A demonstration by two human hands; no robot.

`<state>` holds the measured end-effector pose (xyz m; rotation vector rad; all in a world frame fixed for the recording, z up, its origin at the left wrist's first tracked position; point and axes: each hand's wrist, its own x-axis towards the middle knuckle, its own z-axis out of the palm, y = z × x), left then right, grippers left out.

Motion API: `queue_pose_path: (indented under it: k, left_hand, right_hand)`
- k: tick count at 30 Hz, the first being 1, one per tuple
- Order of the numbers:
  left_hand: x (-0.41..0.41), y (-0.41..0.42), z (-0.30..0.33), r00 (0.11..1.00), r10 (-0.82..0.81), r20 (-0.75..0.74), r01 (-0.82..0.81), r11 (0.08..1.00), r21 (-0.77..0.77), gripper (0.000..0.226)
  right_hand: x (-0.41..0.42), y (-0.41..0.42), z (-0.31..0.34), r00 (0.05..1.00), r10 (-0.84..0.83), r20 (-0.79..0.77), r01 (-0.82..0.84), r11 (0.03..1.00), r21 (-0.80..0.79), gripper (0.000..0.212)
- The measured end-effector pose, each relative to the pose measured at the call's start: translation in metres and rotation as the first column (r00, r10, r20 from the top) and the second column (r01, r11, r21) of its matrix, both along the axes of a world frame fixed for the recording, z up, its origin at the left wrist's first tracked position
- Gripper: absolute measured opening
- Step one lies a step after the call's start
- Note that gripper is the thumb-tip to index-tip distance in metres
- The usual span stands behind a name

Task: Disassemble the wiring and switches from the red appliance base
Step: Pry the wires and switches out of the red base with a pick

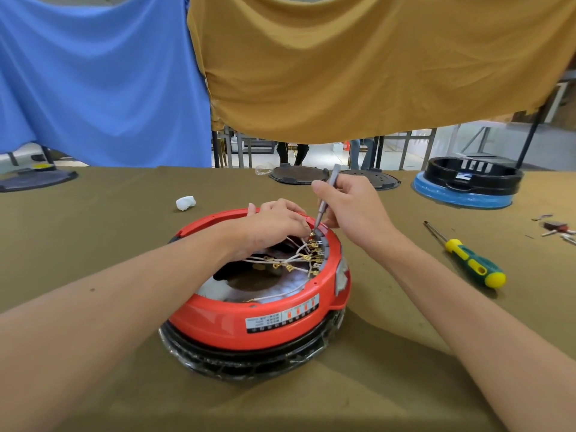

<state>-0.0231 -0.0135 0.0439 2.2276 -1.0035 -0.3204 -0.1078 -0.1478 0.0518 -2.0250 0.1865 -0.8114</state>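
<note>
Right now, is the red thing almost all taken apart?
Not yet. The red base is already open, with several brass-tipped white wires hanging loose. The right hand works a thin grey tool at the terminal strip while the left hand holds a wire there. More terminals along that strip look still attached.

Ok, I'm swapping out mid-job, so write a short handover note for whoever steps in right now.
Left hand: inside the red base, pinching a wire at the terminals.
Right hand: holds a grey tool, tip on the top terminal.
Done: base open, a few wire ends loose.
Left: most connectors, switches.
Screwdriver lies to the right.
</note>
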Motion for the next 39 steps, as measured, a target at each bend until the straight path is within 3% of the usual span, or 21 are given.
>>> queue_pose_path:
  k: [4,6,9,12,16,19,24,31,34,39]
  left_hand:
    - [-0.002,0.001,0.001,1.0,-0.001,-0.015,0.001,1.0,-0.006,0.038]
    - [-0.001,0.001,0.001,1.0,-0.003,-0.016,0.003,1.0,0.0,0.034]
    - [-0.002,0.0,0.001,1.0,-0.001,-0.011,0.001,1.0,-0.002,0.028]
    - [-0.001,0.001,0.0,0.999,0.01,-0.034,-0.01,1.0,-0.02,0.015]
    - [-0.002,0.001,0.001,0.998,0.018,-0.053,-0.019,1.0,-0.016,0.012]
    - [-0.002,0.0,0.002,1.0,0.001,-0.024,-0.001,1.0,0.004,0.018]
    - [-0.002,0.001,0.003,1.0,-0.017,-0.004,0.017,1.0,0.016,0.028]
    - [-0.003,0.002,0.003,1.0,-0.013,-0.027,0.013,1.0,0.001,0.028]
    - [-0.002,0.002,0.003,0.999,-0.02,-0.04,0.02,1.0,0.006,0.026]
    - [-0.001,0.002,0.004,0.998,-0.033,-0.053,0.035,0.999,0.032,0.013]
  right_hand:
    - [0.001,-0.007,-0.004,0.997,0.041,-0.061,-0.029,0.982,0.187,0.034]
    - [-0.001,-0.008,-0.004,0.997,0.052,-0.06,-0.038,0.978,0.207,0.035]
    - [-0.002,-0.003,-0.001,1.0,0.008,0.023,-0.007,1.0,-0.021,0.04]
    - [-0.004,0.005,0.0,0.994,-0.016,0.104,0.049,0.944,-0.327,0.041]
    - [-0.004,0.007,0.0,0.993,0.004,0.115,0.046,0.902,-0.43,0.041]
    - [-0.001,0.006,0.0,0.995,-0.027,0.096,0.054,0.954,-0.295,0.04]
    - [0.001,-0.004,-0.001,0.999,0.013,-0.033,-0.01,0.994,0.112,0.036]
    - [0.0,-0.009,-0.002,0.99,0.069,-0.119,-0.026,0.943,0.332,0.03]
    - [-0.002,-0.006,0.0,0.997,0.028,-0.071,-0.012,0.975,0.221,0.033]
    - [-0.006,0.001,0.005,0.999,0.005,0.037,0.003,0.972,-0.233,0.042]
